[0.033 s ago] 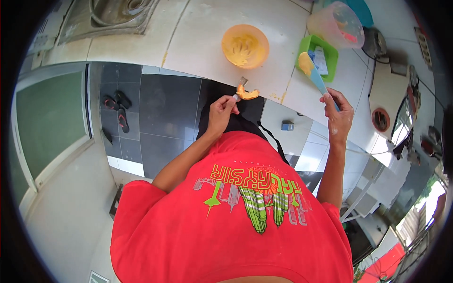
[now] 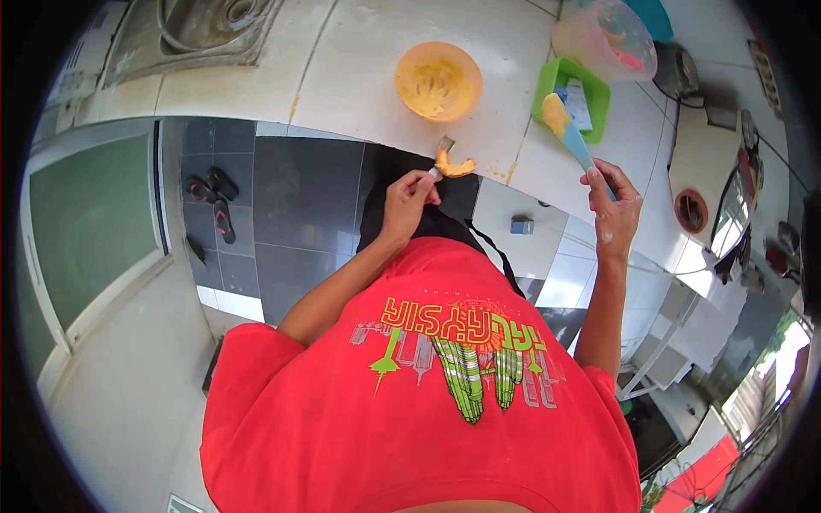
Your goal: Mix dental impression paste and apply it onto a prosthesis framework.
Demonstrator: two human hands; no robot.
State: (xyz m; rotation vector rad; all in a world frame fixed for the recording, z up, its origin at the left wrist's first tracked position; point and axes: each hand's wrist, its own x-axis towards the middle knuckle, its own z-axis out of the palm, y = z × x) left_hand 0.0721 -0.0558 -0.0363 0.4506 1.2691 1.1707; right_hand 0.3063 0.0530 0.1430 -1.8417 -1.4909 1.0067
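Observation:
My left hand [image 2: 410, 203] is closed on a metal fork [image 2: 445, 144], held just off the counter's front edge. A curved orange piece of food [image 2: 457, 166] clings to the fork; its exact kind I cannot make out. My right hand [image 2: 614, 203], dusted with pale smears, grips a light-blue spatula [image 2: 578, 150] by its handle. Thick yellow paste [image 2: 555, 114] coats the spatula's tip, which points up and left over a green tray. Ahead of my left hand stands an orange bowl [image 2: 469, 104] with yellow paste smeared inside.
The green tray [image 2: 599, 130] holds a white and blue packet. Behind it a clear plastic tub [image 2: 590, 38] lies tilted. A sink [image 2: 214, 21] is at the far left of the tiled counter [image 2: 346, 94], and yellow smears mark its front edge. Sandals [image 2: 222, 201] lie on the floor.
My left hand has shifted slightly to the right with the fork and orange piece. The bowl and counter sit a little further left in view. The right hand is almost unmoved.

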